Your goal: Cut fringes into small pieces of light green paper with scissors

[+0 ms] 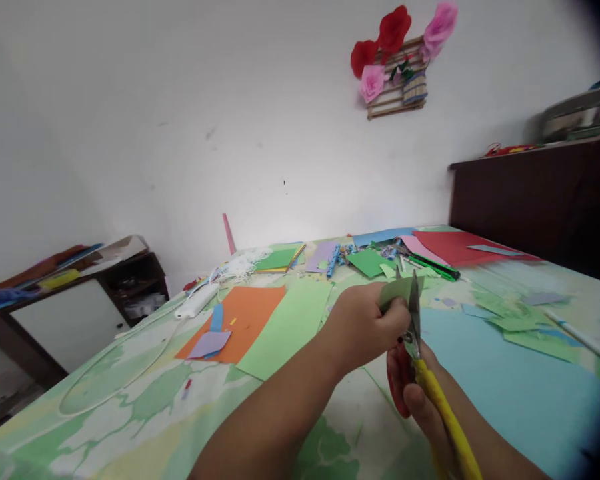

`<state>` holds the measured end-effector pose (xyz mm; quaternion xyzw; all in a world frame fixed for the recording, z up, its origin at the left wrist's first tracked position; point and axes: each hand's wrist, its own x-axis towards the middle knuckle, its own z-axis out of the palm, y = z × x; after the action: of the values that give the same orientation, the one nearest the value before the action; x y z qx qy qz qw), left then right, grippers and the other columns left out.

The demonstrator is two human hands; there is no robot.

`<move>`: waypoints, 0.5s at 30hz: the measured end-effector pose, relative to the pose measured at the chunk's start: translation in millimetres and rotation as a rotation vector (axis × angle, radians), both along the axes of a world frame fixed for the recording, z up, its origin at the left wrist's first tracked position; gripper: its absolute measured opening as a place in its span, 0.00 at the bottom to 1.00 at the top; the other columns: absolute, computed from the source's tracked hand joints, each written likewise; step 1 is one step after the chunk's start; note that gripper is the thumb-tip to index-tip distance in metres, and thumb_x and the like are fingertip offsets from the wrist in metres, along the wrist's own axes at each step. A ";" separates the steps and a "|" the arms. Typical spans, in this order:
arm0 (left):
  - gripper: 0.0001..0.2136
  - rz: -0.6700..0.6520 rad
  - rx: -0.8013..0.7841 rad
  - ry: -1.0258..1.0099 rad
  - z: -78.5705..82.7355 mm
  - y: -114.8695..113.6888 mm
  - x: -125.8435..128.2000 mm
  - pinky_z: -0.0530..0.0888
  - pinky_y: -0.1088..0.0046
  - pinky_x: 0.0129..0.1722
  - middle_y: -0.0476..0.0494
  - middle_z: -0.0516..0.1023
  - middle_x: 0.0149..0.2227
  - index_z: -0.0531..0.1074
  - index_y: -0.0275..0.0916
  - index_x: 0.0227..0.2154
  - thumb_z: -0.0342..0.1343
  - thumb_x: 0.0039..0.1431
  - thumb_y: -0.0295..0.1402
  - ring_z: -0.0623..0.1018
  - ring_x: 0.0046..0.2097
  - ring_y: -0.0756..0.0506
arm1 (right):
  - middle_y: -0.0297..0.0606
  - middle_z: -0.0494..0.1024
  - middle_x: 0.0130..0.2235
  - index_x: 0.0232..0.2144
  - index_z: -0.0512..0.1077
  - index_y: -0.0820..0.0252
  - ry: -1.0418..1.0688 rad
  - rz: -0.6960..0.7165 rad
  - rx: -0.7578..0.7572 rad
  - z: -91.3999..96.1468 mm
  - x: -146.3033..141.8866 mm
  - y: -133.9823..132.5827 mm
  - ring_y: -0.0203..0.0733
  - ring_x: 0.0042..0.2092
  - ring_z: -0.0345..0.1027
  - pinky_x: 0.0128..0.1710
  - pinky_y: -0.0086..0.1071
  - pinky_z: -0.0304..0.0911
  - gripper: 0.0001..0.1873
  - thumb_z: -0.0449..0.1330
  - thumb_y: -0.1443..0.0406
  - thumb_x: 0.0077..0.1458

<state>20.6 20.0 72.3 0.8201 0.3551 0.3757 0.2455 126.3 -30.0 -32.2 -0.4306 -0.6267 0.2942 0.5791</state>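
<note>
My left hand (365,327) pinches a small piece of green paper (396,291) between thumb and fingers, above the table. Just right of and below it, my right hand (425,393) grips a pair of scissors (443,407) with yellow and red handles. The metal blades point up and stand parted, right at the edge of the green paper. Under the right forearm lies a large light blue sheet (495,373). Left of my hands, a light green sheet (290,327) overlaps an orange sheet (253,310), on which small purple and blue pieces rest.
Green paper scraps (535,333) lie at the right beside a white stick (580,340). Farther back are a red sheet (460,247), a green-and-black cutter (435,267) and a dark green piece (367,262). A white power strip (197,301) with its cord lies at the left.
</note>
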 end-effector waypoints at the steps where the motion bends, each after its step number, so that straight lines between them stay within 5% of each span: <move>1: 0.09 0.003 -0.007 -0.001 -0.4 0.0 0.0 0.62 0.75 0.24 0.52 0.64 0.20 0.59 0.39 0.19 0.44 0.53 0.32 0.66 0.25 0.51 | 0.43 0.69 0.35 0.51 0.56 0.61 0.000 -0.004 0.006 0.7 0.2 0.5 0.46 0.35 0.68 0.28 0.35 0.65 0.40 0.44 0.36 0.50; 15: 0.08 -0.017 -0.060 0.057 -1.3 4.0 0.6 0.57 0.75 0.22 0.54 0.58 0.18 0.55 0.39 0.17 0.45 0.49 0.32 0.60 0.24 0.52 | 0.37 0.68 0.32 0.50 0.52 0.57 -0.068 0.147 0.010 -7.8 10.1 4.9 0.41 0.31 0.66 0.28 0.32 0.62 0.34 0.45 0.39 0.53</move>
<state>21.3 24.0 71.0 0.8255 0.3663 0.3394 0.2631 136.5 -25.1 -40.0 -0.3904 -0.6774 0.3180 0.5363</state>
